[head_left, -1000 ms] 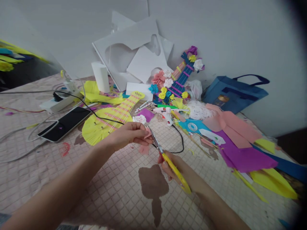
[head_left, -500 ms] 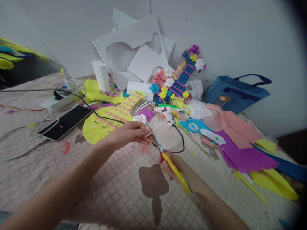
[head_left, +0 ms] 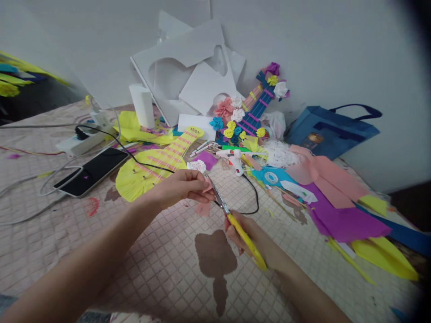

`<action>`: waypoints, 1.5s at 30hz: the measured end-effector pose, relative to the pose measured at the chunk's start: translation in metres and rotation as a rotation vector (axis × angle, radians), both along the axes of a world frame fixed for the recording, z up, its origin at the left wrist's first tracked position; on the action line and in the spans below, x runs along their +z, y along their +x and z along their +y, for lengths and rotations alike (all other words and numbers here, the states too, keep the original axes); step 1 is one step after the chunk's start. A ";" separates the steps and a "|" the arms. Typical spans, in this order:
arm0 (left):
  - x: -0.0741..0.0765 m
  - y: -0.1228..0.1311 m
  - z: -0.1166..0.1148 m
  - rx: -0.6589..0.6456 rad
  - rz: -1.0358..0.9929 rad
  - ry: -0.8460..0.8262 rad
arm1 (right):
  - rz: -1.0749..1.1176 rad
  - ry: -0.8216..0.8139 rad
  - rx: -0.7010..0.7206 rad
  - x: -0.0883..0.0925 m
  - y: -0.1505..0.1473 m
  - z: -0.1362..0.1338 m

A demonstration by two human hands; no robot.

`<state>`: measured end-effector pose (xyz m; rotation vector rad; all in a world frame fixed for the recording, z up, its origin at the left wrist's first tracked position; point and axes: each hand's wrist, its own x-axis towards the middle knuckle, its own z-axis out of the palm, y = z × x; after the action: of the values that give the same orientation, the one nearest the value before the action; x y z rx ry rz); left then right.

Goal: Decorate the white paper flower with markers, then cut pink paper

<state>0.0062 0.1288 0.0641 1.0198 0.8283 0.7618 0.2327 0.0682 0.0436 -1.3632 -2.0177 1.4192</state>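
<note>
Between its fingertips my left hand point(head_left: 188, 186) pinches a small piece of pink crepe paper point(head_left: 208, 185). Yellow-handled scissors point(head_left: 244, 237) are gripped in my right hand point(head_left: 247, 235), their blades pointing up and left against the pink piece. Whether the blades are apart is hard to make out. Another pink scrap point(head_left: 203, 208) lies just below my left fingers. Behind my left hand rests a yellow paper guitar point(head_left: 151, 166) with pink strips on its neck. A white speckled paper piece point(head_left: 196, 166) sits beyond my left knuckles.
A hot glue gun point(head_left: 235, 159) with a black cord lies past the scissors. On the left are a phone point(head_left: 96, 171) and a power strip point(head_left: 84, 142) with cables. Purple crepe paper point(head_left: 346, 220) spreads at right, near a blue bag point(head_left: 333, 132). A flower-covered blue guitar point(head_left: 257, 112) leans behind.
Almost nothing differs. Both hands, the pink paper and the scissors keep nearly the same positions.
</note>
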 end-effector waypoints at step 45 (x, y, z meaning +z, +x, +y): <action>0.002 -0.006 0.000 -0.072 -0.042 -0.009 | 0.065 -0.072 0.091 -0.009 0.009 -0.001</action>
<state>0.0001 0.1289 0.0664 1.0169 0.7544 0.7155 0.2416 0.0668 0.0347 -1.2513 -2.0287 1.5691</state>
